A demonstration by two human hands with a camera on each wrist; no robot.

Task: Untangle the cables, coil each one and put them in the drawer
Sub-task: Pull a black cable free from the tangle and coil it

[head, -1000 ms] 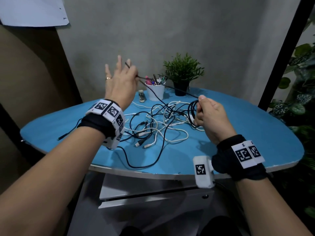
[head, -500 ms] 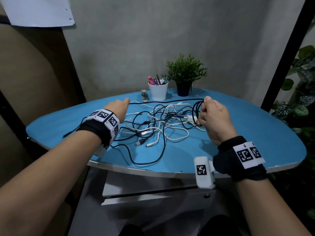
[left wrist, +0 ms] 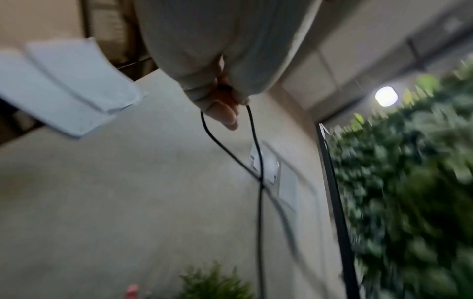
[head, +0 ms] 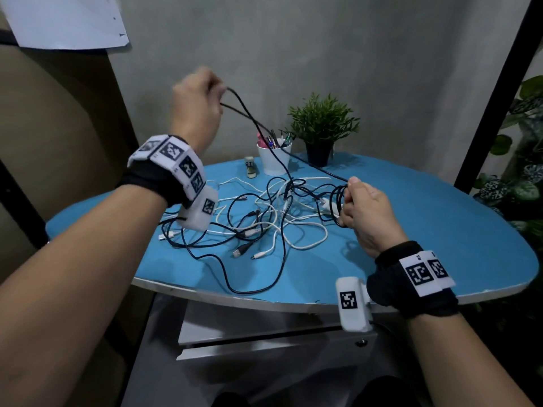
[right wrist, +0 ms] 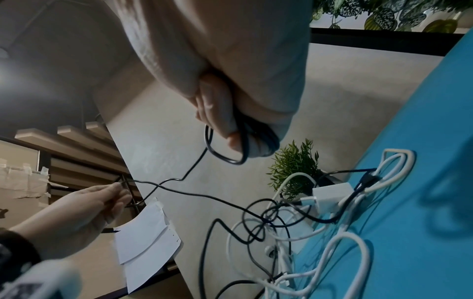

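Observation:
A tangle of black and white cables [head: 264, 221] lies on the blue table [head: 440, 230]. My left hand [head: 199, 107] is raised high above the table's left side and pinches a loop of the black cable [head: 249, 118]; the left wrist view shows that black cable [left wrist: 258, 153] hanging from its fingers. My right hand [head: 364, 210] sits low at the right of the tangle and grips a small coil of the same black cable [head: 338, 201], which the right wrist view shows as a coil [right wrist: 230, 153] wound round the fingers. A white charger block [right wrist: 330, 194] lies among the cables.
A white cup of pens [head: 274, 157], a small potted plant [head: 321, 127] and a little bottle [head: 249, 167] stand at the table's far edge. A grey drawer unit [head: 264, 339] sits under the table, its drawer slightly ajar. Leafy plants [head: 517, 177] fill the right side.
My left hand rose from the table surface to well above it, drawing a loop of black cable up out of the tangle. My right hand kept its coil and stayed in place.

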